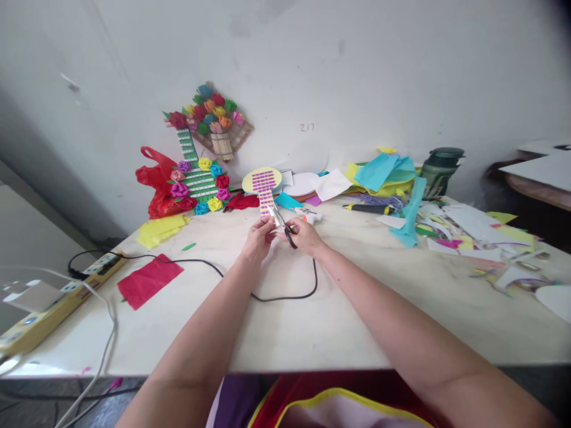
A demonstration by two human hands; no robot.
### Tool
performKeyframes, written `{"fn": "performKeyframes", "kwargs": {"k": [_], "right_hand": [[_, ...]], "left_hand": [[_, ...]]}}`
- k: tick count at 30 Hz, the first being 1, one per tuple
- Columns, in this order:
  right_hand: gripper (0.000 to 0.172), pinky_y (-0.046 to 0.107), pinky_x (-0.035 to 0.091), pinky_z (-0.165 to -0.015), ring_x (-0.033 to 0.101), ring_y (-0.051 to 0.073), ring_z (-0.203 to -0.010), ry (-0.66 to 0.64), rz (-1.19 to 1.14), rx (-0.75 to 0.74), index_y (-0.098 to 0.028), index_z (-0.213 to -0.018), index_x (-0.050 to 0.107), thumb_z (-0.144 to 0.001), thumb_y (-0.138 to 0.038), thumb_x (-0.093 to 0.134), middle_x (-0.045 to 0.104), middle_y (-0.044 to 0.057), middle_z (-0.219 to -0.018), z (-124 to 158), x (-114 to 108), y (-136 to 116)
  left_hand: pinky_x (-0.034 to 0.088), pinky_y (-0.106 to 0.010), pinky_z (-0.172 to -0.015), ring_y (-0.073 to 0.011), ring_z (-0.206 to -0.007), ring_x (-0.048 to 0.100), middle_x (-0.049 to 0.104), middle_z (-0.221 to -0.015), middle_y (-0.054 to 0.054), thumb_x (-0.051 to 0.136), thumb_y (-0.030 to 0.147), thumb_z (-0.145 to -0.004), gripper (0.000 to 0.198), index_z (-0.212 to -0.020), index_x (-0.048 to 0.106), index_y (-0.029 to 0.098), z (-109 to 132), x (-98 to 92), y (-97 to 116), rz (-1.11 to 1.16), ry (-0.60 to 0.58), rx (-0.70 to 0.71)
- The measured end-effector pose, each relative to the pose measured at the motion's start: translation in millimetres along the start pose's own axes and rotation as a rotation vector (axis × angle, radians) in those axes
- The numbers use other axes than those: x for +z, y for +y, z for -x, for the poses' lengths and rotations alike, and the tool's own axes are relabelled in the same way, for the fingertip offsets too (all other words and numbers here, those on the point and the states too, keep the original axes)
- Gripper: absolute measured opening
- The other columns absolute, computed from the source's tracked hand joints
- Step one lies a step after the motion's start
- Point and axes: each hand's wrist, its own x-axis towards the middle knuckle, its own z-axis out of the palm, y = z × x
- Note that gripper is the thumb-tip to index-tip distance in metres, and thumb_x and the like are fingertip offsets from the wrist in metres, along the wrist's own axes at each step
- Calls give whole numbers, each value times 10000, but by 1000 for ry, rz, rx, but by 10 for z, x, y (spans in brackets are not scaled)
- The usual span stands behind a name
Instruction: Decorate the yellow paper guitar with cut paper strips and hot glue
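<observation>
My left hand (259, 236) pinches the lower stem of a paper craft piece (263, 182), a yellow disc with purple woven strips running down into a handle. It is held upright above the white table (289, 321). My right hand (302, 235) is closed around black-handled scissors (285, 229), whose blades reach up to the stem just above my left fingers. Both hands meet at the middle of the table.
A black cable (285, 295) loops under my hands toward a yellow power strip (53, 309) at left. A red paper sheet (149, 280), yellow sheets (160, 230), paper-flower crafts (200, 178), a glue gun (310, 215), a cutter (368, 208), paper scraps (473, 238) and a green bottle (439, 170) lie around.
</observation>
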Motion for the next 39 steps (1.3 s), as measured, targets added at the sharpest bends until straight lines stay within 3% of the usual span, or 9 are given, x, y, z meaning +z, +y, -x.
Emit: {"fn": "performKeyframes", "kwargs": {"k": [10, 39], "right_hand": [[252, 228, 329, -542, 532, 138, -610, -34, 401, -47, -234, -823, 602, -639, -398, 654, 609, -19, -642, 78, -5, -115], [361, 256, 371, -628, 611, 189, -799, -7, 774, -135, -262, -979, 586, -712, -502, 555, 681, -3, -793, 136, -40, -214]], "left_hand": [[467, -188, -634, -51, -590, 548, 588, -695, 17, 745, 176, -595, 220, -748, 588, 153, -9, 34, 32, 89, 121, 68], [465, -221, -726, -77, -640, 599, 632, -712, 6, 713, 63, -606, 170, -728, 619, 135, -16, -1, 1, 184, 146, 102]]}}
